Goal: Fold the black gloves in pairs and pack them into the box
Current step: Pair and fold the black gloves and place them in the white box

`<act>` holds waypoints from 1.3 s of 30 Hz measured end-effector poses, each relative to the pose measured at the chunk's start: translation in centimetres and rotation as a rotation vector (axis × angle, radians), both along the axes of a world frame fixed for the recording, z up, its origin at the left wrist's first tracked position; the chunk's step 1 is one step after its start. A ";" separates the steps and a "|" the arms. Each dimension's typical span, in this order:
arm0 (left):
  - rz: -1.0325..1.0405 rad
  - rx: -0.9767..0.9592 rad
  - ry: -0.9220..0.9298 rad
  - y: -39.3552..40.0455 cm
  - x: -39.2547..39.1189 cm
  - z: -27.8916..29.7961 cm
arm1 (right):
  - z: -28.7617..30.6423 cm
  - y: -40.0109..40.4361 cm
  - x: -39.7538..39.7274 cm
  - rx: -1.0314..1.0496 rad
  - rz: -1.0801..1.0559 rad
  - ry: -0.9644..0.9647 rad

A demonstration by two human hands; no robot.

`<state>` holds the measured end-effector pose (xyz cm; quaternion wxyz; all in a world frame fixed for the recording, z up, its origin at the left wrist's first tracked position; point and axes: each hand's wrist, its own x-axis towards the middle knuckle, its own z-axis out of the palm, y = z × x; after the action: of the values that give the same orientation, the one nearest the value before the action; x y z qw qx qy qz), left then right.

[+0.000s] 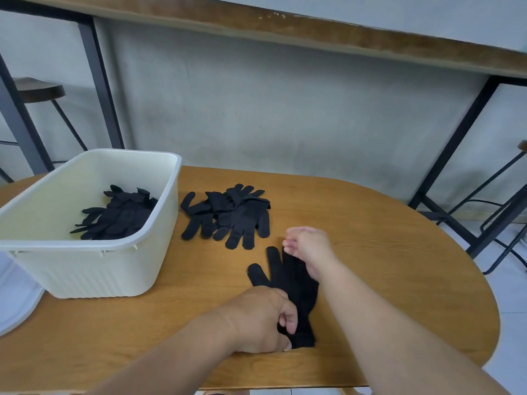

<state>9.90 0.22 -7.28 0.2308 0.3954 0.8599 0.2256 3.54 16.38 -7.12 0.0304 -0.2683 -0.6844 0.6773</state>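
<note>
Our left hand (262, 317) pinches the cuff end of the black glove pair (288, 286) lying near us on the wooden table (399, 280), while our right hand (308, 246) rests on its finger end, blurred, so we cannot tell its grip. Just beyond lies a loose pile of gloves (228, 215) left to pair, and at far left the cream plastic box (85, 269) already holds several folded gloves (117, 215), so we judge the job roughly midway.

A café-like room: wooden table (399, 252), bar stools (40, 92), high counter (313, 32).
</note>
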 end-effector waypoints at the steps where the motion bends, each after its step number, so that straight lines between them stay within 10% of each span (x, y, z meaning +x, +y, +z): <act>1: 0.001 -0.002 0.002 -0.1 0.0 0.0 | 0.5 0.6 0.3 -0.054 -0.024 0.036; 6: -0.006 -0.040 0.012 0.0 0.0 0.2 | 0.3 1.4 4.4 -0.203 0.257 -0.190; 12: -0.004 -0.048 0.010 0.1 0.3 0.2 | -0.7 6.1 3.8 -0.185 -0.253 0.038; 20: 0.006 -0.037 0.043 0.0 0.3 0.0 | -0.5 4.3 5.9 -0.298 0.027 -0.102; 25: 0.014 -0.040 0.056 -0.3 0.5 -0.2 | -0.1 5.4 6.0 0.131 -0.185 0.013; 39: -0.025 -0.043 0.206 -0.4 1.2 -0.4 | -0.6 1.9 9.6 0.569 0.399 -0.031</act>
<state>11.07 -0.16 -7.66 0.1522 0.4224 0.8787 0.1621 13.11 18.27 -7.75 -0.0393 -0.1204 -0.8852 0.4476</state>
